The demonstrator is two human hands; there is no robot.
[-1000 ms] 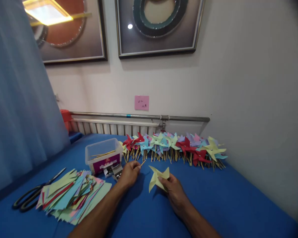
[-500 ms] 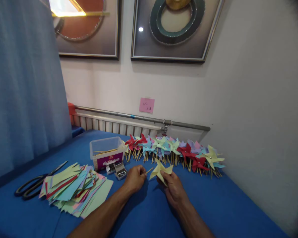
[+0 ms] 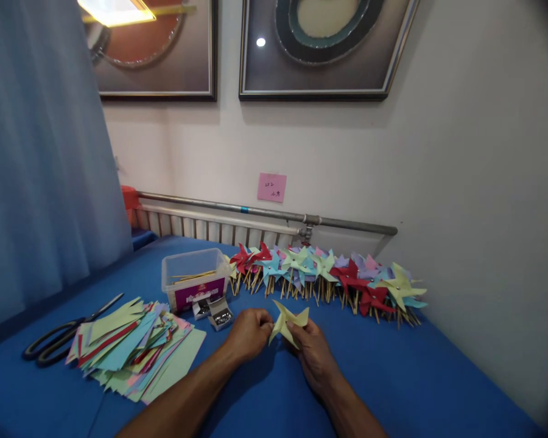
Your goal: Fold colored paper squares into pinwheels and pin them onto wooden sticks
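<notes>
A pale yellow paper pinwheel (image 3: 288,322) is pinched in my right hand (image 3: 315,353), its folded blades facing up. My left hand (image 3: 250,333) is closed right beside the pinwheel's left blade, fingertips nearly touching it. The thin wooden stick seen in that hand a moment earlier is now mostly hidden behind the fingers and the paper. Just left of my left hand sits a small open cardboard box of metal pins (image 3: 221,316), with a second small box (image 3: 201,307) against it.
A clear plastic tub (image 3: 194,261) with wooden sticks stands behind the boxes. Finished pinwheels (image 3: 322,267) lie in a long row at the back. Colored paper sheets (image 3: 132,353) are piled at left, beside scissors (image 3: 68,334). A wall (image 3: 461,213) bounds the right side.
My hands have come together, the right one bringing the pinwheel left to my left hand. The stick that pointed at the pinwheel is now out of sight. The view has tilted down slightly.
</notes>
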